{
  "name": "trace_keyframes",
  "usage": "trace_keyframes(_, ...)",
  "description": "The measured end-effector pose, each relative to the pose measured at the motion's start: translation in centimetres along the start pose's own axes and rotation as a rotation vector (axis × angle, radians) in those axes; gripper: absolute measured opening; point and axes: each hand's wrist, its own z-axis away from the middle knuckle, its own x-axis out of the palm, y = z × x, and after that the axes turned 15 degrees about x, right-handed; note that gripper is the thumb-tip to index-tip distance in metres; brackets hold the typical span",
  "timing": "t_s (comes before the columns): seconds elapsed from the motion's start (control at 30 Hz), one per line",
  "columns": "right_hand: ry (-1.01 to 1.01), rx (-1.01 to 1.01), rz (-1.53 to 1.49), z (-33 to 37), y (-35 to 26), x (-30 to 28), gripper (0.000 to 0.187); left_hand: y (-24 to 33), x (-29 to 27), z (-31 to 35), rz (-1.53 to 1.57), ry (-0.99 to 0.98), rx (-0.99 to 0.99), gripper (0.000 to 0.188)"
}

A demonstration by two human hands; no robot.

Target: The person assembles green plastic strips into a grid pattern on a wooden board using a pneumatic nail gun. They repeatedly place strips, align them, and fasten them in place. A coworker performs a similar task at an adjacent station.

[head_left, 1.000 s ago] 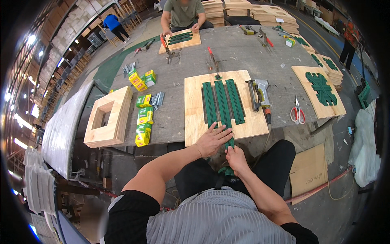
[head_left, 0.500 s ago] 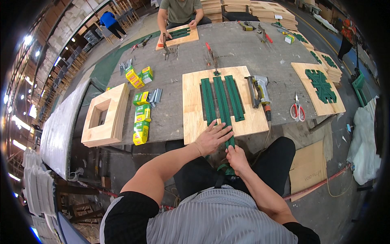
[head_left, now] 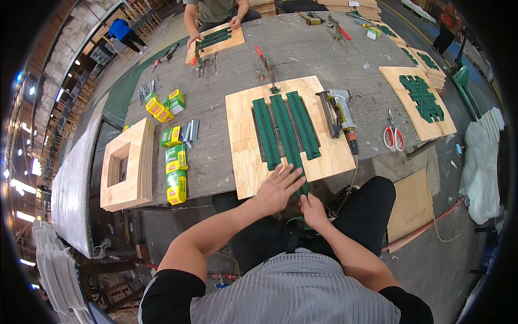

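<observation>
A square wooden board (head_left: 243,146) lies before me at the table's near edge. Three green webbing straps (head_left: 283,127) run lengthwise over its rectangular opening. My left hand (head_left: 275,190) is spread flat on the near end of the middle strap and the board's edge. Just past that edge, my right hand (head_left: 314,209) is closed round the strap's tail, whose loose end hangs toward my lap. A staple gun (head_left: 341,113) rests along the board's right side. Beyond the far edge lies a red-handled tool (head_left: 265,65), its tip touching the middle strap's far end.
Stacked wooden frames (head_left: 129,164) stand left, beside green-and-yellow boxes (head_left: 176,186) and loose staple strips (head_left: 189,131). Scissors (head_left: 393,132) lie to the right, near a board with woven green straps (head_left: 421,100). Across the table a co-worker's hands (head_left: 236,22) handle another strapped board.
The whole view has shifted, bringing the table's contents left in the picture. My left hand still presses on the strap, and my right still grips its tail.
</observation>
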Motion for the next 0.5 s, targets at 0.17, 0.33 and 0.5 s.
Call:
trace_keyframes(0.17,-0.024,-0.010,0.115,-2.0,0.3,-0.6,0.037,4.6,-0.6,2.1,0.359,0.116,-0.007,0.048)
trace_keyframes(0.33,-0.096,-0.014,0.201,-3.8,-0.2,-0.5,0.033,3.1,3.8,2.2,0.599,0.084,-0.691,0.046)
trace_keyframes(0.5,-0.102,-0.118,0.298,-6.1,2.1,-1.1,0.029,1.1,7.0,-1.5,0.815,-0.020,-0.742,0.055)
